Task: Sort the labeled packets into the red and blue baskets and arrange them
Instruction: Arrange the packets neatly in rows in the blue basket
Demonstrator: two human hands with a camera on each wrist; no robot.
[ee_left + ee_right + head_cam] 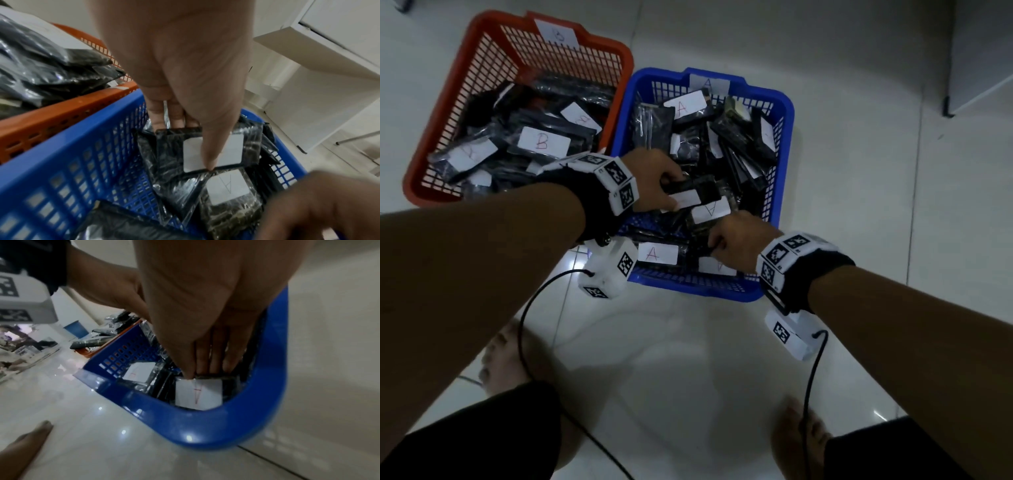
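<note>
Clearly you were at the arranging stage: both hands were down inside the blue basket (787, 113), which stood on the floor (722, 359) right beside the red basket (414, 178). Your left hand (654, 178) gripped a black packet (170, 146) by its end, fingers behind it and thumb laid across its white label (232, 146), over the middle of the basket. The thumb hid the letter, so I could not read it. Your right hand (736, 240) pinched the top edge of an A-labelled packet (199, 392) that sat just inside the near wall, at the corner.

To do this step well, I judged you needed to read the covered label before setting that packet down. Then it wanted sliding in flat beside the other A packets (657, 254), label up, not dropping on the pile. The film looked slippery, so a firm pinch at the edge suited it. The far half of the basket lay in a jumble and probably needed squaring too.
</note>
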